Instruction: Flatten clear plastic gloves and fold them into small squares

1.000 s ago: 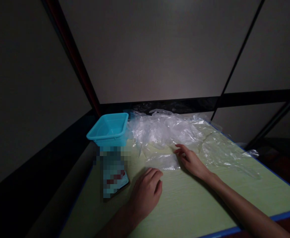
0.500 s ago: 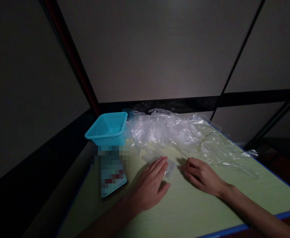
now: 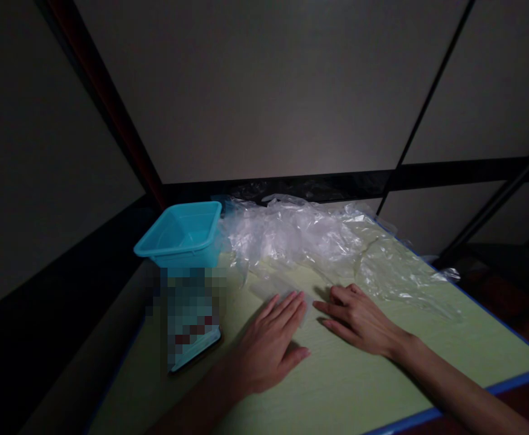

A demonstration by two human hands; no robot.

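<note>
My left hand (image 3: 270, 344) lies flat on the pale green table (image 3: 364, 386), fingers stretched out, fingertips on a small clear plastic piece (image 3: 279, 287). My right hand (image 3: 356, 319) rests flat beside it, fingers extended leftward toward the same plastic piece, almost touching the left fingertips. A heap of crumpled clear plastic bags (image 3: 301, 235) lies just beyond both hands.
A turquoise plastic bin (image 3: 180, 234) stands at the table's far left corner. A phone-like object (image 3: 191, 329), blurred out, lies in front of it. The table has a blue edge (image 3: 513, 380). Dark walls and frame bars surround the table.
My right hand drew back from the plastic heap toward me. My left hand opened from curled to flat and slid forward onto the small plastic piece. The view shifted slightly.
</note>
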